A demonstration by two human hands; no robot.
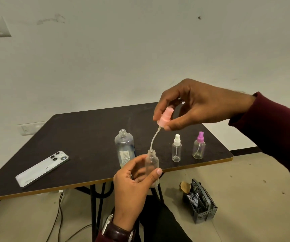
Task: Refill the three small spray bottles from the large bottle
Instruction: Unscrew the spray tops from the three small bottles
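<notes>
My left hand (133, 189) grips a small clear bottle (151, 161) upright over the table's front edge, its neck uncovered. My right hand (196, 105) pinches a pink spray cap (165, 117) above it; the tip of the cap's thin white tube (153, 139) sits at the bottle's mouth. The large clear bottle (124, 148) stands uncapped on the dark table (81, 137), just behind my left hand. To the right stand two small capped spray bottles, one with a white cap (176, 151) and one with a purple cap (199, 147).
A white phone (42, 168) lies face down at the table's left front. On the floor to the right stands a grey plastic basket (200, 205) holding scraps. Cables (58, 215) hang under the table beside its black legs.
</notes>
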